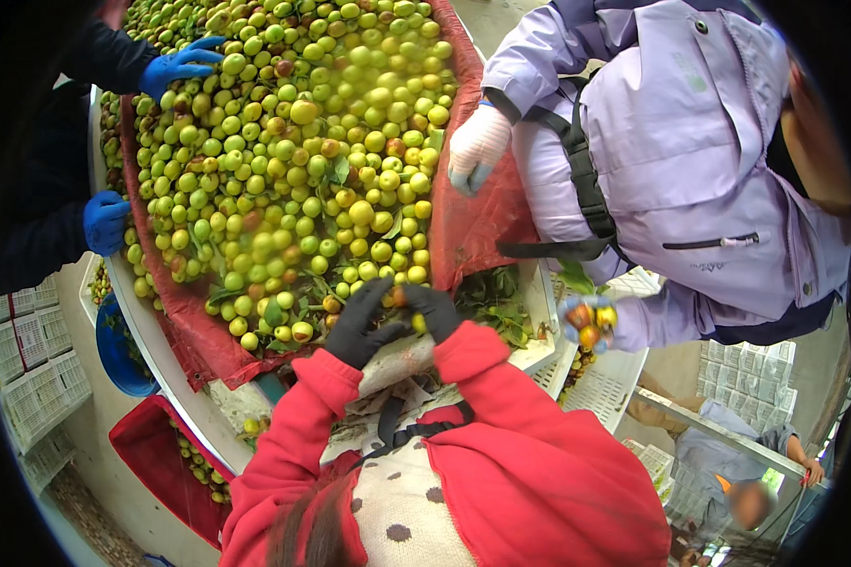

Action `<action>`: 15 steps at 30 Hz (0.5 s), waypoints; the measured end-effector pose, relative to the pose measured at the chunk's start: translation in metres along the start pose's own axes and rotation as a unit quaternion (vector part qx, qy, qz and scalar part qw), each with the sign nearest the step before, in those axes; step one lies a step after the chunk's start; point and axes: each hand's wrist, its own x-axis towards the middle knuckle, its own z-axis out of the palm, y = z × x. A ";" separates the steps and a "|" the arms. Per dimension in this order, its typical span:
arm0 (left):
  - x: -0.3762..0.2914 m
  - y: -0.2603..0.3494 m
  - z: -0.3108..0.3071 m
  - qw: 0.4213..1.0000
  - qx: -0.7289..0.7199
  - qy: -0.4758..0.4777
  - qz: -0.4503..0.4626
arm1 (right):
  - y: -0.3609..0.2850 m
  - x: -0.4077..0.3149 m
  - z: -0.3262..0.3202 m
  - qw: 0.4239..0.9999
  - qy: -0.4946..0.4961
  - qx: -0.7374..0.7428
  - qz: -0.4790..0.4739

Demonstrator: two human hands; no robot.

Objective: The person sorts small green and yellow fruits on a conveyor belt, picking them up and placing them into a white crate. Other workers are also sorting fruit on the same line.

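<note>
A large heap of green and yellow jujube-like fruits [284, 163], some with brown patches, fills a table lined with red sheeting [468, 234]. At the near edge of the heap are both my hands, in black gloves. My left hand [365, 324] has its fingers spread over the fruit, with nothing plainly held. Close beside it on the right, my right hand [429, 309] curls around a yellow-green fruit [419, 323], and a reddish fruit [398, 296] shows by its fingertips. Leaves [340, 170] lie among the fruits.
Blue-gloved hands [177, 65] of a co-worker are at the left. A co-worker in a lilac jacket [681, 163] stands right, holding several reddish fruits [590, 323] over a white crate [613, 383]. A blue tub [124, 354] and red crate [163, 461] stand lower left. Another person is lower right.
</note>
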 end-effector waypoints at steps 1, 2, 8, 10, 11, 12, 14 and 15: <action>0.001 -0.006 0.004 0.995 0.060 -0.005 0.076 | 0.005 -0.005 0.011 0.955 0.018 -0.242 -0.171; 0.001 -0.011 0.005 1.000 0.003 0.001 -0.017 | -0.002 0.000 0.016 0.929 0.024 -0.336 -0.154; 0.010 -0.035 -0.026 0.905 -0.346 0.125 -0.213 | -0.085 0.076 0.022 0.628 0.234 -0.627 -0.397; 0.010 -0.039 -0.037 0.880 -0.389 0.115 -0.245 | -0.100 0.107 0.025 0.572 0.240 -0.723 -0.304; 0.009 -0.040 -0.041 0.868 -0.423 0.119 -0.230 | -0.099 0.114 0.026 0.540 0.235 -0.769 -0.250; 0.011 -0.042 -0.042 0.858 -0.411 0.156 -0.264 | -0.103 0.123 0.028 0.574 0.240 -0.754 -0.209; 0.013 -0.045 -0.040 0.836 -0.495 0.153 -0.183 | -0.110 0.131 0.031 0.576 0.247 -0.749 -0.215; 0.012 -0.046 -0.039 0.814 -0.544 0.129 -0.157 | -0.110 0.130 0.032 0.573 0.256 -0.751 -0.205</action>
